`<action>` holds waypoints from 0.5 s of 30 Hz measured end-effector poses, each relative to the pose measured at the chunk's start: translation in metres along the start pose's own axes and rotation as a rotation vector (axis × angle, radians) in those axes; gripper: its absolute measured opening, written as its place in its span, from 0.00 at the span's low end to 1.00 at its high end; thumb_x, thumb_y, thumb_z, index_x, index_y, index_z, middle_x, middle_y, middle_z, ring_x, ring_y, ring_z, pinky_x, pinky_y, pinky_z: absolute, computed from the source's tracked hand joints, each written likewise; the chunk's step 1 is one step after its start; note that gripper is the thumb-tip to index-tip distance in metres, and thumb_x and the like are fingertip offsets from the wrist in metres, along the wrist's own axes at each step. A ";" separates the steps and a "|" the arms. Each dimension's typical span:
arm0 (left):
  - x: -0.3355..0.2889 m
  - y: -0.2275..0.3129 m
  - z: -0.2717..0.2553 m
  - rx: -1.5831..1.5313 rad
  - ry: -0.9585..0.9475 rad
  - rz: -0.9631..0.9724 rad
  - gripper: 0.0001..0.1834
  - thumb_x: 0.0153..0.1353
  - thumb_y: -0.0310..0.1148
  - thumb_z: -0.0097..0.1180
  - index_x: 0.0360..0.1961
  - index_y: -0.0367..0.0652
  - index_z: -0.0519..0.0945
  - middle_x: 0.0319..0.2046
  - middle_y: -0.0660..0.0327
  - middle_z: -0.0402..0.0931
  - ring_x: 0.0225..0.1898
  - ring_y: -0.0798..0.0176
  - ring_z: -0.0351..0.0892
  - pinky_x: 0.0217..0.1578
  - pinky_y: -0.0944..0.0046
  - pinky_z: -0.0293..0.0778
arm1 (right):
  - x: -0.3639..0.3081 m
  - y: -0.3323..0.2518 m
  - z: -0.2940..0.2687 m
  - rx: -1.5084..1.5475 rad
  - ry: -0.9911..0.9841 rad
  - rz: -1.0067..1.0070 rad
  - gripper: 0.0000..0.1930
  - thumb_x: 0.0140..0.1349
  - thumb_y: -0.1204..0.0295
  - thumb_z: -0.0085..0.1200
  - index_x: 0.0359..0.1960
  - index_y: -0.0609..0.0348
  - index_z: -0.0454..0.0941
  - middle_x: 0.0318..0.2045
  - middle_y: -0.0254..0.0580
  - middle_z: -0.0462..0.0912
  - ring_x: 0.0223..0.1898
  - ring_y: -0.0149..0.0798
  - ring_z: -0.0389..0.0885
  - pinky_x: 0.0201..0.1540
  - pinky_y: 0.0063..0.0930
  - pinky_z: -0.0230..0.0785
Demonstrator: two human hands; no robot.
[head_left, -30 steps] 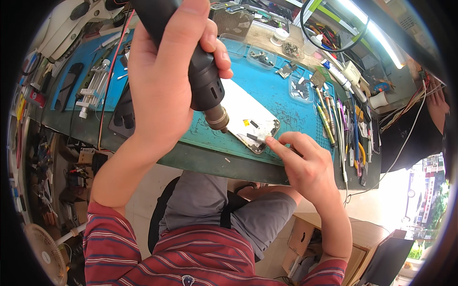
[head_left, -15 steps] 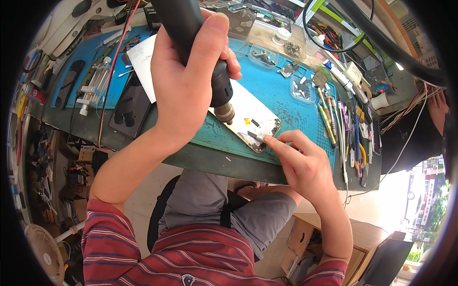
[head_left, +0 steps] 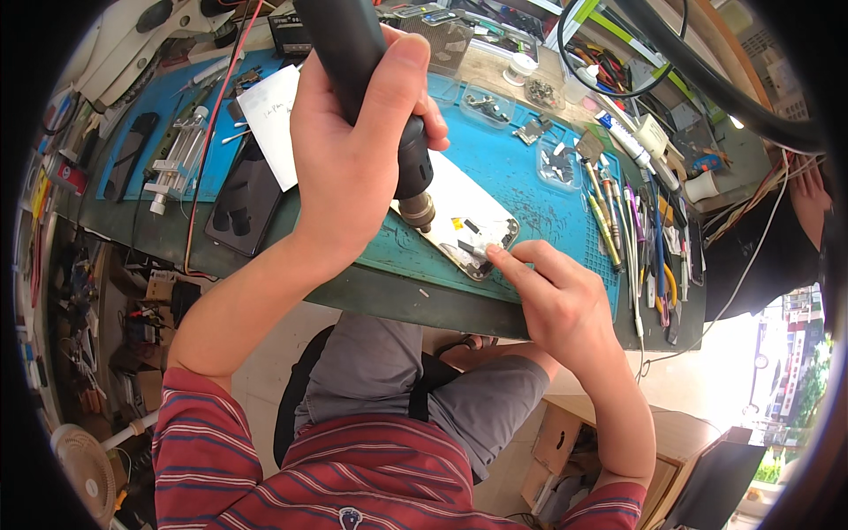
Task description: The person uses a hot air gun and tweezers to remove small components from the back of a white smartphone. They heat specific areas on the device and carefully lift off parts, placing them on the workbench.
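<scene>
My left hand point(head_left: 349, 163) is wrapped around the black handle of a hot-air gun point(head_left: 412, 163). Its metal nozzle points down, just over the left edge of a white phone panel point(head_left: 452, 187). The panel lies at a slant on the blue work mat point(head_left: 521, 199), with dark fittings and a small yellow patch at its near end. At that end my right hand point(head_left: 561, 296) pinches a small, flat, blade-like tool point(head_left: 468, 247). The tool's dark tip rests on or just above the panel; I cannot tell which. My fingers cover its rear part.
A dark phone point(head_left: 243, 208) and a white paper sheet point(head_left: 269, 124) lie to the left, beside a metal clamp point(head_left: 181, 150). Clear boxes of small parts point(head_left: 559, 165) stand behind the panel. Tweezers and screwdrivers point(head_left: 609, 225) crowd the right. Another person's arm point(head_left: 808, 208) shows far right.
My left hand and the hot-air gun have shifted slightly right. The blade-like tool has turned or slid a little at the panel's near end. The panel has hardly moved.
</scene>
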State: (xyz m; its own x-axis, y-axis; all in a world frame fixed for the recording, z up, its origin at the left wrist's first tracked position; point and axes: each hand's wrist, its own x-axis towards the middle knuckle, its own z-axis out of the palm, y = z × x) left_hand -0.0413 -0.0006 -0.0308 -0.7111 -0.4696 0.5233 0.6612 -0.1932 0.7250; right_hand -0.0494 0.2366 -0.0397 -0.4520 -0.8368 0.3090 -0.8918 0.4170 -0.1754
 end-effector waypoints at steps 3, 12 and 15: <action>0.000 -0.001 0.001 -0.026 0.027 0.015 0.13 0.68 0.37 0.60 0.42 0.39 0.71 0.22 0.64 0.73 0.21 0.70 0.77 0.24 0.66 0.75 | 0.001 -0.002 0.001 -0.007 0.049 -0.013 0.25 0.48 0.86 0.55 0.50 0.54 0.84 0.36 0.38 0.79 0.29 0.40 0.80 0.30 0.32 0.74; -0.002 0.004 -0.003 0.054 -0.022 -0.008 0.12 0.71 0.37 0.54 0.47 0.41 0.70 0.26 0.64 0.71 0.25 0.69 0.75 0.28 0.65 0.76 | 0.000 0.003 0.000 0.033 -0.024 0.000 0.28 0.43 0.83 0.57 0.52 0.57 0.81 0.39 0.37 0.79 0.36 0.40 0.82 0.33 0.32 0.77; -0.003 0.005 -0.005 0.099 -0.039 -0.026 0.12 0.72 0.37 0.51 0.49 0.42 0.69 0.28 0.64 0.70 0.27 0.68 0.75 0.30 0.64 0.76 | -0.001 0.002 0.000 0.038 -0.019 -0.002 0.28 0.43 0.84 0.56 0.52 0.57 0.81 0.39 0.37 0.79 0.35 0.40 0.82 0.33 0.32 0.77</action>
State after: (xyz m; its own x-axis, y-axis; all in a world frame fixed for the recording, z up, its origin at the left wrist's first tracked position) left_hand -0.0352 -0.0045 -0.0310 -0.7375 -0.4316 0.5195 0.6172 -0.1182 0.7779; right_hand -0.0512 0.2379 -0.0408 -0.4495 -0.8445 0.2913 -0.8912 0.4018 -0.2103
